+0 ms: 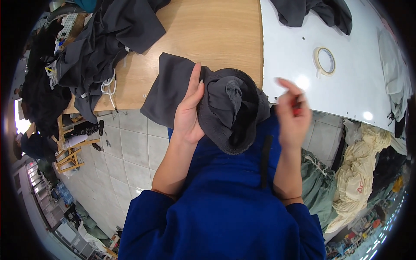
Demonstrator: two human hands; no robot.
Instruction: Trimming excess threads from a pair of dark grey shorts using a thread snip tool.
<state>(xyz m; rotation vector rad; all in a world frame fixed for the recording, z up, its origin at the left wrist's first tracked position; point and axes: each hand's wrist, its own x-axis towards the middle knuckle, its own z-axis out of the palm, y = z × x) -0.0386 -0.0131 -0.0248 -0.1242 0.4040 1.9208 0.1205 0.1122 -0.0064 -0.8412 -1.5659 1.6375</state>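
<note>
A dark grey garment (pixel 219 99) hangs at the table's near edge, its gathered elastic opening turned up toward me. My left hand (pixel 189 108) grips it from the left side, fingers stretched along the cloth and the thumb near the elastic rim. Part of the garment spreads flat behind that hand, onto the wooden table. To the right of the opening, apart from the cloth, is my right hand (pixel 292 108), smeared by motion. A small red object (pixel 297 107) shows inside its curled fingers; its kind is too blurred to tell.
More dark grey garments (pixel 117 37) lie heaped at the back left of the wooden table (pixel 208 30), with a white cord (pixel 110 89) hanging off. A tape roll (pixel 325 60) lies on the white table (pixel 286 56) at right. Fabric bundles (pixel 353 173) stand below it.
</note>
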